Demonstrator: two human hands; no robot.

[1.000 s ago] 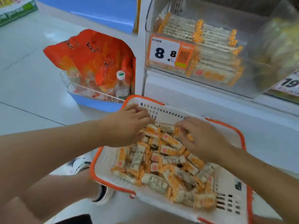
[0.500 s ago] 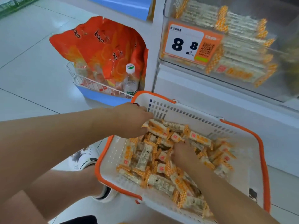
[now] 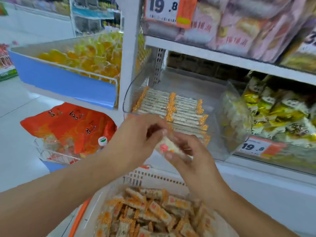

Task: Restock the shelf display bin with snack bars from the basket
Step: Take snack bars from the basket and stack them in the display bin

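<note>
Orange-ended bars point(image 3: 171, 147), perhaps several, are pinched between left hand point(image 3: 136, 139) and right hand point(image 3: 188, 156), raised above the basket point(image 3: 153, 177), just before the clear bin point(image 3: 213, 134), apparently for squaring.

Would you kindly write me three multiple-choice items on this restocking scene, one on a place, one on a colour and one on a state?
1. Where do the snack bars still to be shelved lie?
A. on the floor
B. in the basket
C. on the top shelf

2. What colour is the basket's rim?
A. orange
B. green
C. black

3. What are the hands doing?
A. hanging idle
B. pushing the basket
C. holding a bar

Answers:
1 B, the loose bars are heaped inside the white basket.
2 A, an orange edge runs along its left side.
3 C, the left hand and right hand grip one bar between them in front of the clear bin.
</note>
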